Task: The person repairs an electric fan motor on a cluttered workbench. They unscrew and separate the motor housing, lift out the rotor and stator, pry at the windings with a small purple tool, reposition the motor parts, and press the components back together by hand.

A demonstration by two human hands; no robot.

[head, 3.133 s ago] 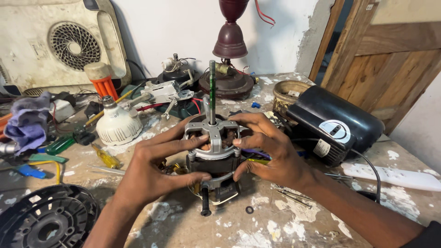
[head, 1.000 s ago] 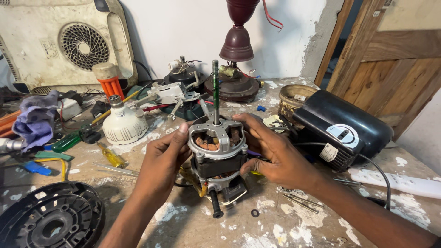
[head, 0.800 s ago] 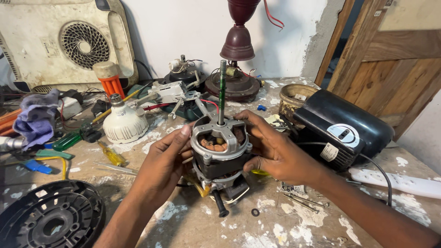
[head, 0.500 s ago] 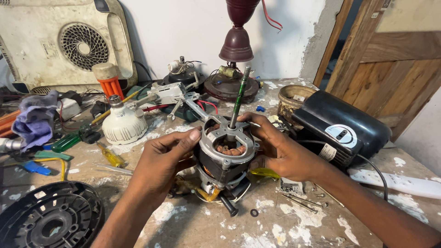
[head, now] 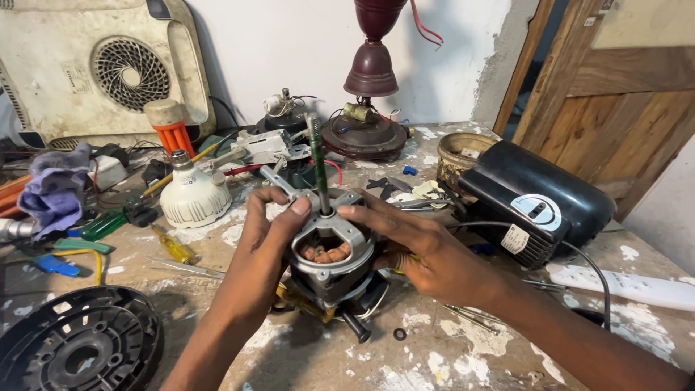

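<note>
At the centre of the frame, 2 hands hold a small electric motor (head: 329,253) tilted above the paint-spattered counter (head: 449,355). The left hand (head: 264,246) wraps the motor's left side, its fingers (head: 293,210) curled over the grey metal bracket on top. The right hand (head: 427,250) grips the right side, fingers (head: 362,215) pressed on the bracket beside the green shaft (head: 317,166), which leans toward the upper left. Copper windings show inside the housing. A white bulb (head: 192,195) stands at centre left, a yellow screwdriver (head: 174,246) below it. A black round grille (head: 76,347) lies at lower left, a black motor casing (head: 539,199) at right, a dark red lamp base (head: 369,80) at top centre
</note>
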